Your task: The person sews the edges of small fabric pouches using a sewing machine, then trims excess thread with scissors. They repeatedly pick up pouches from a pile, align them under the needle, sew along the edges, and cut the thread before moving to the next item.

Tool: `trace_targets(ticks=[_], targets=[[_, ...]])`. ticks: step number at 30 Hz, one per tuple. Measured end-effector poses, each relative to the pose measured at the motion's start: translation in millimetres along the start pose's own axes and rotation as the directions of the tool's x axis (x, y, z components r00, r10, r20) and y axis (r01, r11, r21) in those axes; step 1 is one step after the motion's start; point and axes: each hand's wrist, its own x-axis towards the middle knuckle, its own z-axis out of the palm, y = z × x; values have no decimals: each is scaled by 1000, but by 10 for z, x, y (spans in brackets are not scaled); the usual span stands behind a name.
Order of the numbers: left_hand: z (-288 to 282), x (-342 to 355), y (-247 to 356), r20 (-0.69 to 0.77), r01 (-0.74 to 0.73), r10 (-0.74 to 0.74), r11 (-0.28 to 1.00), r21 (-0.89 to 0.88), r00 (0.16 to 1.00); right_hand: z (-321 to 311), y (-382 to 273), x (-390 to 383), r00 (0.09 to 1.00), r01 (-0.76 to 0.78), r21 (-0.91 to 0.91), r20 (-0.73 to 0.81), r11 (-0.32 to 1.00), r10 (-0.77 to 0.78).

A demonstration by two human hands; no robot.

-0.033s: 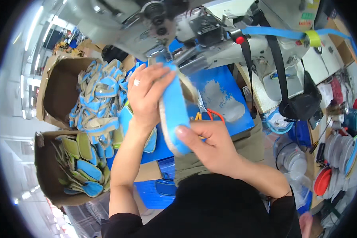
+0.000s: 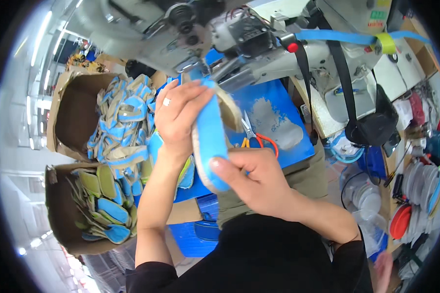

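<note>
A slipper with a blue sole face and pale beige edging is held between my hands, its far end up against the working end of a sewing machine. Across that far part lie the fingers of my left hand, with a ring on one of them. At the near end, my right hand grips the slipper, thumb pressed on the blue face and the other fingers partly hidden. A beige curved piece shows along its right side. The exact contact with the machine is hidden.
Scissors with orange handles lie on the blue work surface, right of the slipper. On the left, blue-beige strap pieces are heaped by a cardboard box; a nearer box holds blue and green slipper pieces. Blue tape crosses the machine arm.
The slipper and both hands have shifted slightly left in the picture. Both hands keep their hold on it, and its far end stays at the machine.
</note>
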Motion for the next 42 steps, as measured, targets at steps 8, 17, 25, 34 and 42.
trace_targets(ticks=[8, 17, 25, 34, 42], targets=[[32, -104, 134, -232, 343, -420, 887, -309, 877, -193, 38, 309, 898, 325, -316, -192, 892, -395], [-84, -106, 263, -77, 296, -344, 885, -358, 936, -329, 430, 563, 934, 124, -226, -303, 966, -190], [-75, -85, 279, -41, 125, -138, 964, -233, 990, -240, 396, 550, 900, 177, -245, -353, 953, -258], [-66, -110, 422, 46, 124, -117, 969, -212, 992, -237, 540, 515, 857, 307, -249, -348, 919, -381], [-32, -74, 434, 33, 107, -102, 970, -218, 994, -264, 450, 465, 841, 310, -214, -392, 926, -372]])
